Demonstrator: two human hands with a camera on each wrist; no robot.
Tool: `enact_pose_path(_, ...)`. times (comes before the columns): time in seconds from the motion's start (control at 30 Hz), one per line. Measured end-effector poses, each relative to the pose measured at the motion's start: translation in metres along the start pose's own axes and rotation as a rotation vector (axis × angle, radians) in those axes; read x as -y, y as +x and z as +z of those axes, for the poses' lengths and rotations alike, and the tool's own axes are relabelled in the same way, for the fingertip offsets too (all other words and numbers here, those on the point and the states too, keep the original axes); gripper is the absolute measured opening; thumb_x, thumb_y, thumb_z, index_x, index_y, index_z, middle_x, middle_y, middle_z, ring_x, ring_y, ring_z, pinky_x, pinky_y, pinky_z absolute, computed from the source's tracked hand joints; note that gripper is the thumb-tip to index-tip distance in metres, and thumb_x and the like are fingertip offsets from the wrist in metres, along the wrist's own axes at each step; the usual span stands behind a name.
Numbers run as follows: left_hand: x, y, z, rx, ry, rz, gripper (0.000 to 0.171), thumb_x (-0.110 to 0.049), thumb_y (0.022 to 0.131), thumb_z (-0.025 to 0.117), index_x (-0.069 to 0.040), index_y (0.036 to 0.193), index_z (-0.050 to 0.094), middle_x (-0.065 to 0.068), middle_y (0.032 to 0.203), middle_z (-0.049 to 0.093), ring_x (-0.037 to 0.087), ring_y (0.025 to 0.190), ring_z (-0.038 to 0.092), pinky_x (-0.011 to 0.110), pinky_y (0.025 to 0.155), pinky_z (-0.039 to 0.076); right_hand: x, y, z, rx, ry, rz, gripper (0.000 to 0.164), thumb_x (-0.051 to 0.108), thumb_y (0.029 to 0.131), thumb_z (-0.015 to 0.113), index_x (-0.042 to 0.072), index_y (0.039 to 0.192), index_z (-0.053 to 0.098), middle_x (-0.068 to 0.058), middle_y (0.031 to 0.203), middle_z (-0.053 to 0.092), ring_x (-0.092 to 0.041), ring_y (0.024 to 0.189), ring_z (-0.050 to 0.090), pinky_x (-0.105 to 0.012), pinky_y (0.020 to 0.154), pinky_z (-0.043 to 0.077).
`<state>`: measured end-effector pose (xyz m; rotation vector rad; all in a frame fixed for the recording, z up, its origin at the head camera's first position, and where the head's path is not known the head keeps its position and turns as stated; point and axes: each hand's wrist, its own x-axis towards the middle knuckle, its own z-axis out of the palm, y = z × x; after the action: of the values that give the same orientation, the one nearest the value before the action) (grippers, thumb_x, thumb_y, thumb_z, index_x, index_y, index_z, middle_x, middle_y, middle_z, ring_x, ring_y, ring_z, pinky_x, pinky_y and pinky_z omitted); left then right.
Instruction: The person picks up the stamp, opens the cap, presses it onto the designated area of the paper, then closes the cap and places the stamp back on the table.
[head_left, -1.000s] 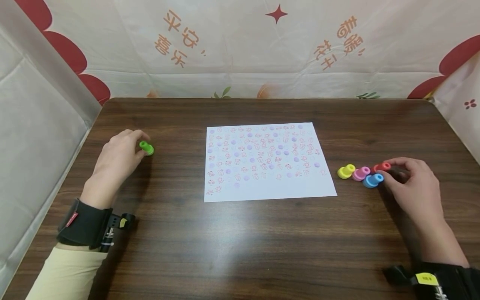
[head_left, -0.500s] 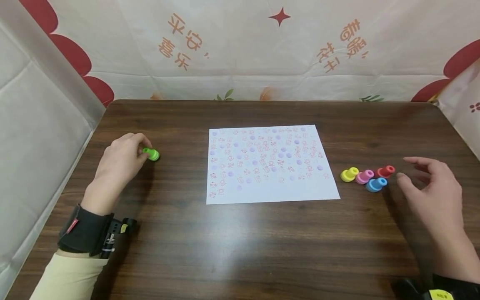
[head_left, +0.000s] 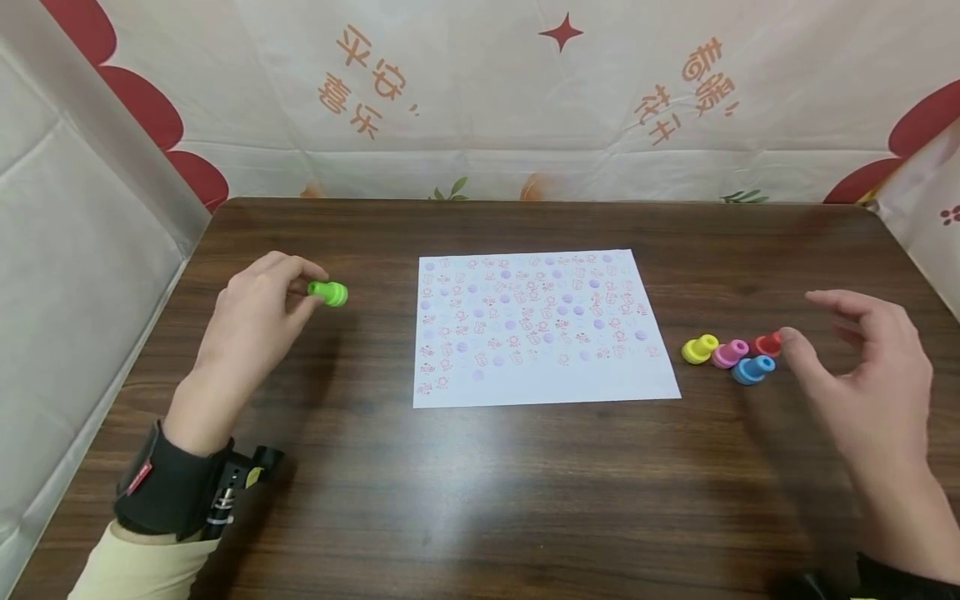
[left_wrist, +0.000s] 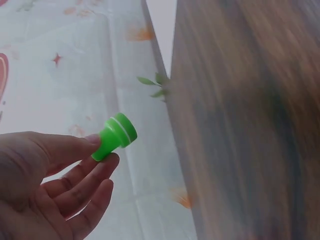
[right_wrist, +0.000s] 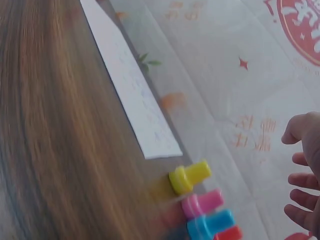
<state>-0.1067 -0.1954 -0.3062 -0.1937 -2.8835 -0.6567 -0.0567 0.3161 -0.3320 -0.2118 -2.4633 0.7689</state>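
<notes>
Between the thumb and fingers of my left hand (head_left: 255, 317) is a green stamp (head_left: 328, 292), held by its narrow handle. In the left wrist view the wide end of the green stamp (left_wrist: 123, 129) points away from the fingertips. My right hand (head_left: 873, 383) hovers at the right with thumb and fingers spread, gripping nothing. Its thumb overlaps the edge of a red stamp (head_left: 767, 344) in the head view. Blue (head_left: 752, 369), pink (head_left: 728, 353) and yellow (head_left: 699, 349) stamps stand in a cluster with the red one, handles up.
A white sheet of paper (head_left: 570, 383) lies mid-table, covered with rows of small purple and red stamp prints; its lower strip is bare. The brown wooden table (head_left: 480, 508) ends at a printed white cloth (head_left: 480, 92) behind it.
My left hand has raised the green stamp off the table and carried it to the right. My right hand has let go of the red stamp and drawn back to the right.
</notes>
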Motion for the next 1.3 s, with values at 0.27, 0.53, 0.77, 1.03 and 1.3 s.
enact_pose_path(0.27,-0.024,-0.009,-0.003,-0.058,-0.052,0.092,0.02,-0.004,0.089,0.073,-0.006,0.109,0.069,0.01,0.105,0.065,0.025,0.086,0.068,0.042,0.077,0.054,0.027,-0.001,-0.001,0.004,0.124,-0.133,0.039,0.0,0.084,0.073,0.0,0.122,0.065,0.043,0.115,0.046,0.019,0.113,0.041,-0.003,0.097,0.035)
enact_pose_path(0.53,-0.044,-0.017,-0.002,-0.075,-0.109,0.156,0.024,-0.002,0.085,0.077,-0.006,0.106,0.069,0.008,0.105,0.066,0.023,0.087,0.069,0.042,0.079,0.059,0.045,-0.004,0.004,0.039,0.206,-0.235,0.038,-0.004,0.081,0.075,0.0,0.118,0.067,0.037,0.118,0.053,0.014,0.111,0.046,-0.006,0.092,0.033)
enact_pose_path(0.77,-0.057,-0.022,0.001,-0.091,-0.191,0.219,0.025,0.0,0.082,0.079,-0.006,0.103,0.069,0.006,0.103,0.068,0.018,0.086,0.07,0.037,0.08,0.06,0.062,-0.015,0.013,0.13,0.2,-0.228,0.039,0.002,0.08,0.078,0.007,0.118,0.069,0.036,0.12,0.053,0.012,0.112,0.043,-0.011,0.088,0.029)
enact_pose_path(1.03,-0.065,-0.026,0.007,-0.072,-0.259,0.243,0.026,0.001,0.08,0.08,-0.006,0.102,0.068,0.003,0.102,0.068,0.014,0.088,0.07,0.032,0.082,0.06,0.078,-0.02,0.027,0.191,0.216,-0.303,0.04,-0.004,0.078,0.078,0.006,0.115,0.069,-0.01,0.122,0.067,0.011,0.11,0.041,-0.012,0.089,0.029)
enact_pose_path(1.3,-0.071,-0.03,0.014,-0.045,-0.324,0.256,0.025,0.001,0.081,0.08,-0.007,0.102,0.069,0.002,0.101,0.067,0.012,0.088,0.07,0.03,0.083,0.06,0.092,-0.024,0.036,0.244,0.231,-0.356,0.04,-0.002,0.079,0.078,0.006,0.116,0.067,-0.009,0.122,0.067,-0.003,0.112,0.049,-0.01,0.091,0.033)
